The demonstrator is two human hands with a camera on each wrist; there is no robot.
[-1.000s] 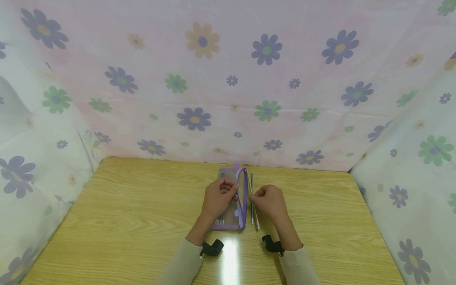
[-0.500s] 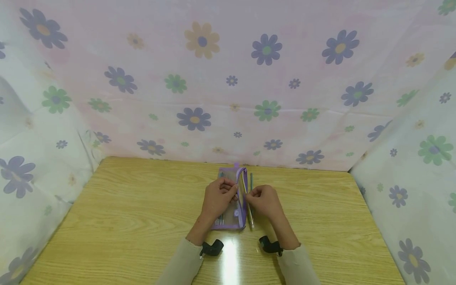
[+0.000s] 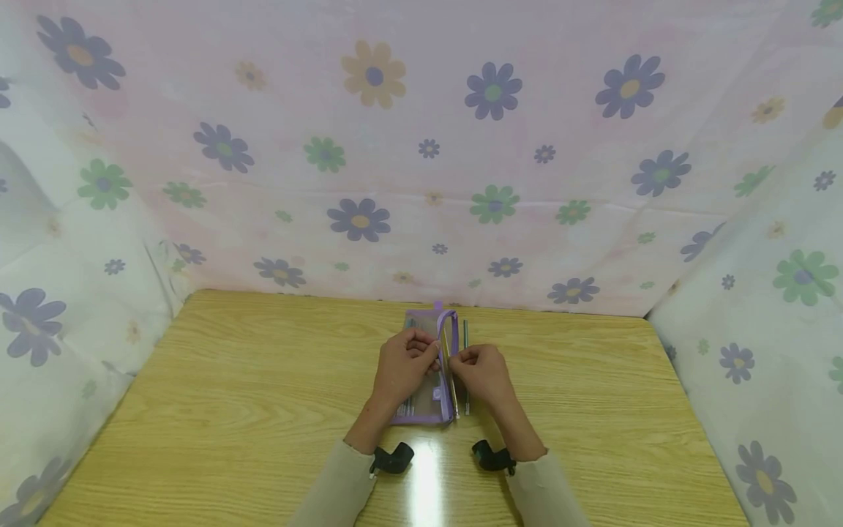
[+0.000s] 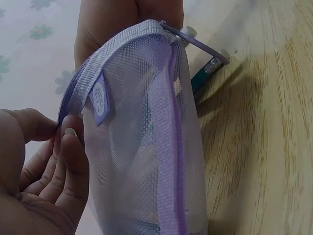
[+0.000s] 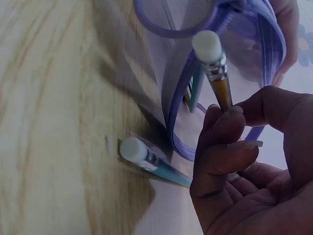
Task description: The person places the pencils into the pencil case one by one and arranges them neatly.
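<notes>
A purple-edged mesh pencil case (image 3: 416,420) lies on the table, its zipper mouth parted toward the right. My left hand (image 3: 403,366) pinches the zipper edge between thumb and forefinger; in the left wrist view the zip band (image 4: 168,122) bows out from those fingertips. With my right hand (image 3: 484,375) I pinch a yellow pencil (image 5: 222,93), eraser end toward me, lying at the mouth of the case. Inside the case, other pencils (image 5: 196,88) show through the opening. A teal pencil (image 5: 168,172) with a white eraser lies on the table just right of the case.
The wood-grain table (image 3: 263,380) spreads to both sides of the case. Flower-printed cloth (image 3: 435,183) rises behind the table and along its sides. A black wrist camera (image 3: 393,459) sits on the left cuff, another black camera (image 3: 492,457) on the right.
My right hand has moved left, carrying the yellow pencil from beside the teal pencil into the mouth of the case. My left hand keeps its pinch in the same place.
</notes>
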